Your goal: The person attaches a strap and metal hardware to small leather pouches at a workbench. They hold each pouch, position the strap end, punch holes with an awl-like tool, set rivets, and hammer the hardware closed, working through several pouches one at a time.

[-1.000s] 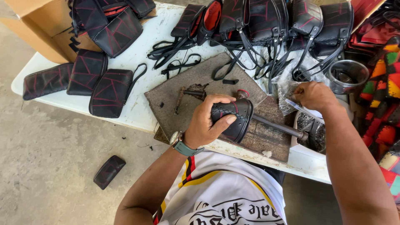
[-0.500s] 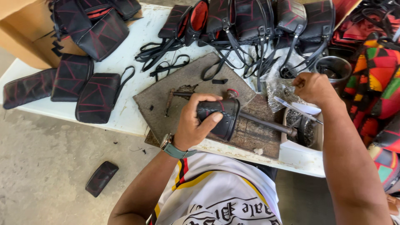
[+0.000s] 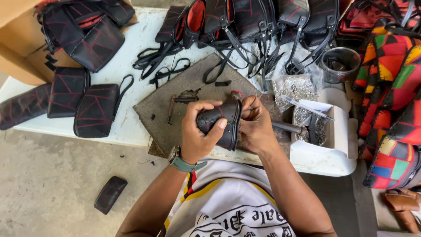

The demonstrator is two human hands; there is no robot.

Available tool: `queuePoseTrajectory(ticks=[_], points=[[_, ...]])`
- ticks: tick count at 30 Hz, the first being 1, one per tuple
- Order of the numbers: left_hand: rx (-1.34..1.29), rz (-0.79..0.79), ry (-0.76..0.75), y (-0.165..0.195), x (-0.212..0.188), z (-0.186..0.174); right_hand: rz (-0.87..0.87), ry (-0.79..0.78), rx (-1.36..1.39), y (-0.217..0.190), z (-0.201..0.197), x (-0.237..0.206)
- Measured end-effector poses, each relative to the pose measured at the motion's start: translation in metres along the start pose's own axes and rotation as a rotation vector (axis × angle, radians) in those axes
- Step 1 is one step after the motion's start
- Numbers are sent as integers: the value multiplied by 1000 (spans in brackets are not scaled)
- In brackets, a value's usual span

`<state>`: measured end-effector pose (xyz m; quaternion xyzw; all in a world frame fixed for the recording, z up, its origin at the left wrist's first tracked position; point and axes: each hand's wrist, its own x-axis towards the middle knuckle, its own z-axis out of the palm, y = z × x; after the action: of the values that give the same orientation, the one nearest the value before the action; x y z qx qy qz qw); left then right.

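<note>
Black pouch [image 3: 221, 123] with red stitching sits between both hands, lifted just above the grey work board [image 3: 175, 103] on the white tabletop [image 3: 127, 72]. The left hand [image 3: 199, 136] wraps around the pouch's left side, fingers curled over the top and the thumb pressed on its front face, so it is closed in a firm grip on the pouch. The right hand [image 3: 256, 127] is closed against the pouch's right edge, fingers bent at the opening; whether it pinches something small there cannot be told. A green-strapped watch [image 3: 184, 163] rides on the left wrist.

Just right of the right hand, a metal punch tool [image 3: 287, 128] lies with its tip pointing away from the hand, reaching toward a white box [image 3: 340, 149]. Beyond the right hand, a clear bag of small metal fittings [image 3: 296, 87] rests on the tabletop, and farther off to the right stands a round metal tin [image 3: 342, 63]. Above both hands, a row of black bags with straps [image 3: 258, 22] crowds the far edge of the tabletop. Well left of the left hand lie flat black pouches [image 3: 94, 109] side by side, with a cardboard box [image 3: 26, 57] holding more beyond them. Below and left of the left hand, one small black case [image 3: 110, 194] lies on the concrete floor [image 3: 44, 184]. To the far right of the right hand, patchwork bags in many colours [image 3: 394, 101] are piled up.
</note>
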<state>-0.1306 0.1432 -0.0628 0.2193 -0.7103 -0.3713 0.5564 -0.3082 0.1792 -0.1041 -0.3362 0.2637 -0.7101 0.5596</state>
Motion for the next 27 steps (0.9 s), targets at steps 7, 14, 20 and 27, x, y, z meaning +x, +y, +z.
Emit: queuePoseTrajectory(ticks=[7,14,20,27], points=[[-31,-38,-21,0,-2,-1,43,-62,254,9,-2,-1],[-2,-22,-31,-5,-6,-3,63,-103,306,-1,3,-7],[112,219,-23,6,-18,3,163,27,172,-23,11,-40],[442,329,-84,-16,15,-91,-2,-180,-59,-41,-11,-72]])
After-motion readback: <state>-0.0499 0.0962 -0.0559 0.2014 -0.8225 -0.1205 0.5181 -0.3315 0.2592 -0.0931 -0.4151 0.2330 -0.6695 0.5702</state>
